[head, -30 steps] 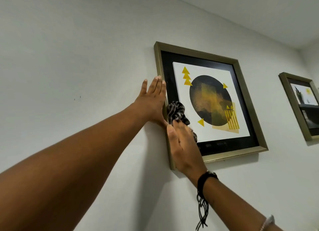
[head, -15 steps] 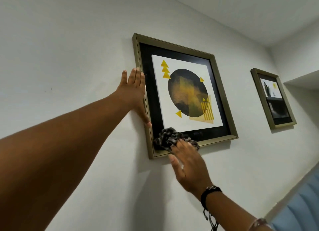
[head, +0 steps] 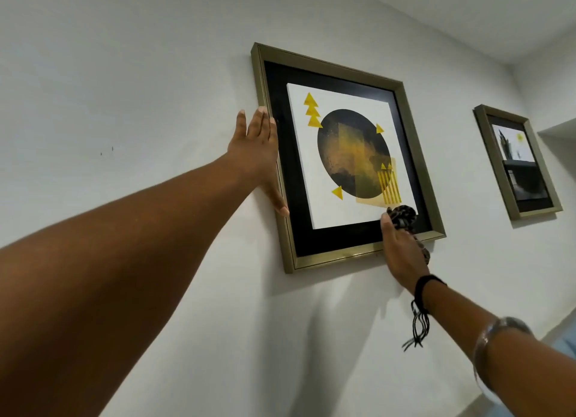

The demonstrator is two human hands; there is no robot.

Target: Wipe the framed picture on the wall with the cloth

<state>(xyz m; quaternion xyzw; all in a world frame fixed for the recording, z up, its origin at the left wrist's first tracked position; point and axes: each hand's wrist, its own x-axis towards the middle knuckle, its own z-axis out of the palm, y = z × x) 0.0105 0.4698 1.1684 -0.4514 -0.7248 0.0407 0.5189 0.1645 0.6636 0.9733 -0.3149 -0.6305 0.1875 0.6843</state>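
The framed picture (head: 335,67) hangs on the white wall, with a gold frame, black mat and a dark circle with yellow shapes. My left hand (head: 255,157) lies flat against the frame's left side, fingers straight, thumb on the frame edge. My right hand (head: 402,251) presses a bunched dark patterned cloth (head: 402,215) against the glass at the picture's lower right corner. Part of the cloth is hidden under my fingers; a bit shows below the frame at my hand's right side.
A second, smaller gold-framed picture (head: 495,167) hangs further right on the same wall. A wall corner and a recess (head: 558,129) are at the far right. The ceiling (head: 467,8) runs above.
My right hand has slid the cloth from the left side down to the bottom left corner, then rightward along the lower edge to the lower right corner. My left hand stays on the frame's left side.
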